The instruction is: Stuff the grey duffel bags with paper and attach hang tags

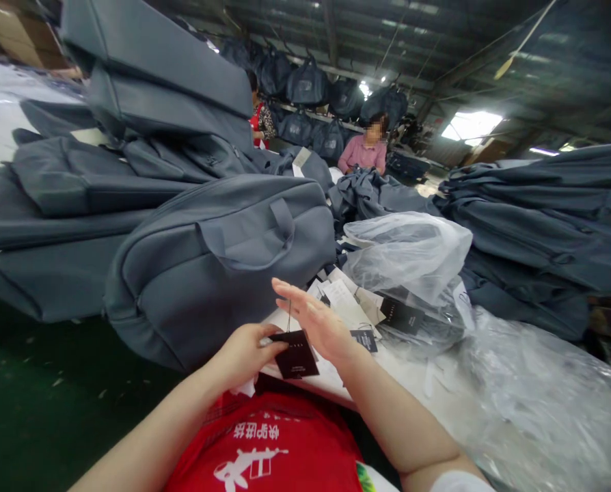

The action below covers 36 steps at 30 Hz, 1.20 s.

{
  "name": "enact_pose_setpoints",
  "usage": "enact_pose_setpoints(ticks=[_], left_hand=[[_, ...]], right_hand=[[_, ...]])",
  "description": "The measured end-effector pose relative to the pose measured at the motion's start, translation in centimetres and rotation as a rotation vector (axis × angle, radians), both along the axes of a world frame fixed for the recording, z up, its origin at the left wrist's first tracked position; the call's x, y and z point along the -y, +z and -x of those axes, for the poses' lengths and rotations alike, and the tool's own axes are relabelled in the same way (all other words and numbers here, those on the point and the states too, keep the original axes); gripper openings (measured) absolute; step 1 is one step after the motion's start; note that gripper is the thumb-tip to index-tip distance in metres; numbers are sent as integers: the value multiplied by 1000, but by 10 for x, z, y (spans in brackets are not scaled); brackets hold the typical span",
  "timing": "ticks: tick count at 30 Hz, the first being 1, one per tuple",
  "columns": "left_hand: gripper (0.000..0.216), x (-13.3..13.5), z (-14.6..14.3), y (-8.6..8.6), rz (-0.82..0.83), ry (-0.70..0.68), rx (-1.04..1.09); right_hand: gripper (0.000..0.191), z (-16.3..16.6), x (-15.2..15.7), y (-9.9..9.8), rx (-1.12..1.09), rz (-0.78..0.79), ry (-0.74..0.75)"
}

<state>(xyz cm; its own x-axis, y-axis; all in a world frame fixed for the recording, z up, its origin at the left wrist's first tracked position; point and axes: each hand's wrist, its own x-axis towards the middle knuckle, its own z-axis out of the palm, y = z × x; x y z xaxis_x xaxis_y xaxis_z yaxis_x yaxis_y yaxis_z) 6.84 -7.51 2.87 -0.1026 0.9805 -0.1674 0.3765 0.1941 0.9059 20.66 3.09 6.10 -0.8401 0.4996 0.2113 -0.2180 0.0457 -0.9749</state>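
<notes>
Between the thumb and fingers of my left hand point(251, 352) is a black hang tag point(298, 355) with small pale print. A thin dark string point(289, 318) rises from the tag to my right hand point(318, 324). That hand's fingers point left, fairly straight, with the string running up between them; its thumb is hidden. Just beyond my hands a blue-grey bag point(234, 260) with a carry handle point(254, 256) lies on the table. To the right of my right hand are loose white and black tags point(346, 301).
Clear plastic bags point(408, 253) and more plastic sheeting point(546, 389) cover the table's right side. Blue-grey bags are piled at the left point(152, 89) and right point(546, 225). Two people work farther back, one in a pink shirt point(361, 154). Bags point(305, 82) hang behind them.
</notes>
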Motion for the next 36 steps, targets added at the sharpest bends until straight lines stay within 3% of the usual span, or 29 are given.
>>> enact_pose_setpoints(ticks=[5, 8, 11, 15, 21, 24, 25, 28, 30, 33, 36], left_hand=[[30, 7, 16, 8, 69, -64, 102], [28, 11, 26, 15, 43, -77, 156], [30, 9, 33, 14, -9, -21, 201], [32, -1, 28, 2, -84, 145, 242], [37, -20, -9, -16, -203, 497, 469], [39, -23, -11, -15, -266, 561, 521], [40, -22, -8, -12, -269, 563, 510], [39, -14, 1, 0, -259, 491, 396], [34, -7, 4, 9, -284, 429, 267], [27, 1, 2, 18, -403, 554, 135], [42, 9, -3, 24, -469, 685, 54]], right_hand=[[46, -3, -14, 20, -14, -411, -95], [47, -5, -14, 24, 96, -723, -89], [33, -4, -10, 16, 240, -939, -111], [16, 1, -6, -5, 304, -1055, -190], [20, 13, 13, -32, 334, -885, -452], [16, 14, 21, -33, 230, -853, -513], [23, 13, 20, -30, 186, -849, -519], [42, 13, 14, -15, 50, -757, -445], [40, 18, 8, -4, -53, -554, -308], [40, 34, 6, 8, -192, -194, -121], [40, 50, 13, 17, -254, -25, -40]])
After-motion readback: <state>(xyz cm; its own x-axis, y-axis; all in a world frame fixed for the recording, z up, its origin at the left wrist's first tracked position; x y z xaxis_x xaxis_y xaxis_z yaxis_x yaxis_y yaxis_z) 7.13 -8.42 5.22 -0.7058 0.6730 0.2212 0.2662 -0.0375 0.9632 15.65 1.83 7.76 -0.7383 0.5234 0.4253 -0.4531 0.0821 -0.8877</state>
